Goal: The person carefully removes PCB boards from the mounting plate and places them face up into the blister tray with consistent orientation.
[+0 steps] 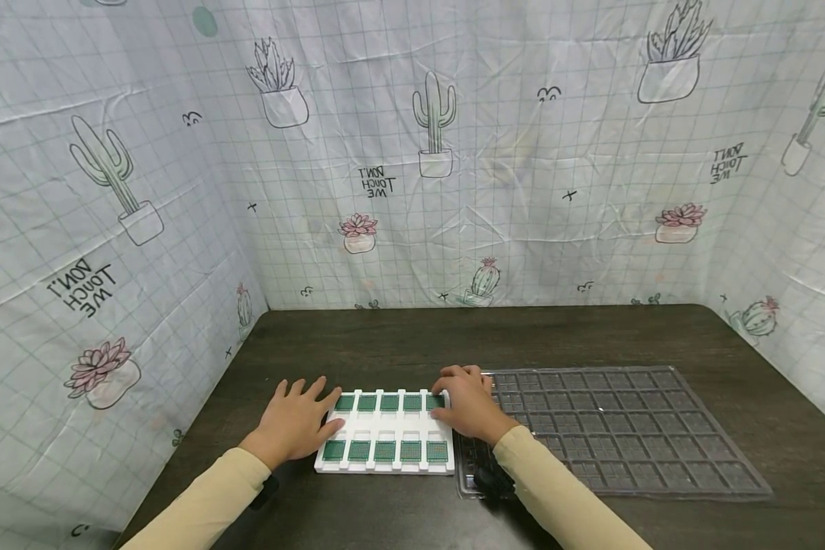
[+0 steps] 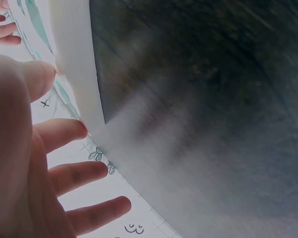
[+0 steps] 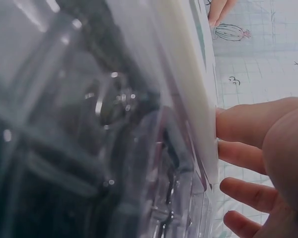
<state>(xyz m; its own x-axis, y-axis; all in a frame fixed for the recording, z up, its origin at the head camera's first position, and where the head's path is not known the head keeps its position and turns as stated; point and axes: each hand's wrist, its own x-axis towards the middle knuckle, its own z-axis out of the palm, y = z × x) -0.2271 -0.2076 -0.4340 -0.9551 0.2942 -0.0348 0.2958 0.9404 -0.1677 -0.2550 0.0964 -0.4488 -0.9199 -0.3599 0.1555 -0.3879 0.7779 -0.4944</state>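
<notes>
A white tray (image 1: pixel 385 425) lies on the table with two rows of small green circuit boards (image 1: pixel 385 451) in its slots. My left hand (image 1: pixel 296 424) is spread at the tray's left end, thumb and index fingertip right at its edge. In the left wrist view, the other fingers (image 2: pixel 97 215) stand straight, apart from the tray. My right hand (image 1: pixel 470 405) is at the tray's far right corner, its thumb and index fingertip beside the last green board (image 1: pixel 436 401) of the far row. The right wrist view shows the right thumb (image 3: pixel 243 121) against the white tray's edge.
Right beside the white tray lies a large clear plastic tray (image 1: pixel 619 420) with many square pockets, partly under my right wrist. A dark wooden table (image 1: pixel 357 344) carries both. Printed cloth (image 1: pixel 495 137) walls rise at the back and both sides.
</notes>
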